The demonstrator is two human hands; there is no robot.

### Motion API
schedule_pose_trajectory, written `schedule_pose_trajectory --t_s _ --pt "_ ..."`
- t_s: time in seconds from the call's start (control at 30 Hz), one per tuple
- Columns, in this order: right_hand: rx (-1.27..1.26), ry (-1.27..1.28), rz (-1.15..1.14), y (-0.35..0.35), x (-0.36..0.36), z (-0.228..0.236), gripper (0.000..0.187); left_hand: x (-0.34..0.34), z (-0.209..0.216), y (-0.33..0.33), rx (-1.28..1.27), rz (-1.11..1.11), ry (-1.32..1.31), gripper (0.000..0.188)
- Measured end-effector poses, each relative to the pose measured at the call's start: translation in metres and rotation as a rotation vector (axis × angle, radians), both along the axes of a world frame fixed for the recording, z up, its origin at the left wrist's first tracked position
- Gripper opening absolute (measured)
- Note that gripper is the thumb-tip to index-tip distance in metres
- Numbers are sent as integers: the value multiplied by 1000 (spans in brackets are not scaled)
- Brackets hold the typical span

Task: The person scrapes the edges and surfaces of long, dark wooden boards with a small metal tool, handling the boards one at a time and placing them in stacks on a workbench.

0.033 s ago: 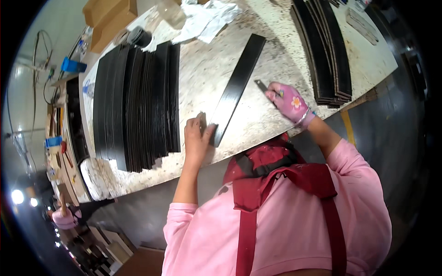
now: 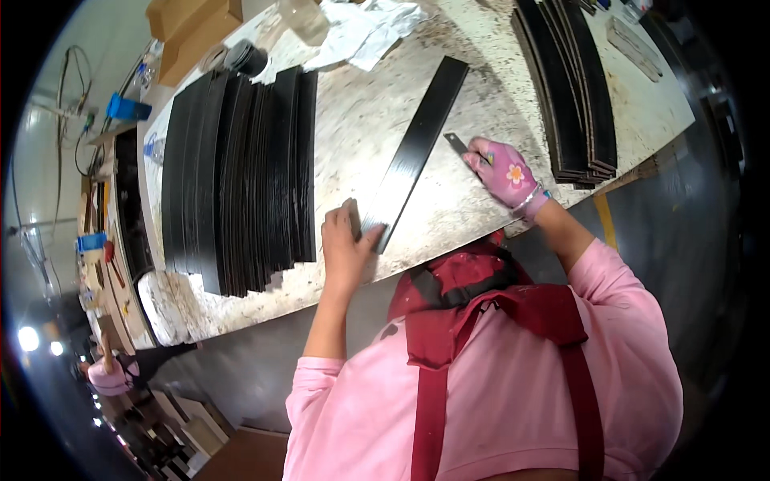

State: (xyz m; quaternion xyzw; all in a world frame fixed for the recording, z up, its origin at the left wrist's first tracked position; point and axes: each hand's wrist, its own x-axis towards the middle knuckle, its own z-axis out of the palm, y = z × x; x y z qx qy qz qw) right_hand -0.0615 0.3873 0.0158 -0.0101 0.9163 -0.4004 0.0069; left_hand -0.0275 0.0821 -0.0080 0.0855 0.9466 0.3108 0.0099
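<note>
A single black strip (image 2: 423, 128), long and flat with a glossy face, lies slantwise on the table in front of me. At its near end my bare left hand (image 2: 345, 244) has the thumb on the strip. Its fingers are apart from the thumb, beside the strip's left edge. My right hand (image 2: 507, 175), in a pink glove with a flower on it, is closed on a narrow flat metal tool (image 2: 455, 143) with a small hole near its tip. The tool points toward the strip, apart from it; the rest is hidden in my hand.
A tight row of black strips (image 2: 241, 180) stands at left on the stained white table (image 2: 337, 128). More black strips (image 2: 569, 96) are stacked at far right. Behind are a white cloth (image 2: 365, 36), a dark cup (image 2: 245, 58) and a cardboard box (image 2: 192, 36). Another person (image 2: 111, 375) is at far left.
My left hand has shifted slightly, its thumb now further onto the strip's near end. The right hand with the tool stays nearly in place.
</note>
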Motion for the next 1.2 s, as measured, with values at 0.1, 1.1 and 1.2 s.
schedule_pose_trajectory --t_s 0.1,1.1,1.2 --pt "187 -90 118 -48 -11 2 21 34 -8 -3 -104 49 94 66" --pt "377 -24 528 -117 -16 28 16 71 2 -39 291 53 -209 41" --pt "165 12 53 -70 -64 40 12 75 0 -37 1053 445 -865 52"
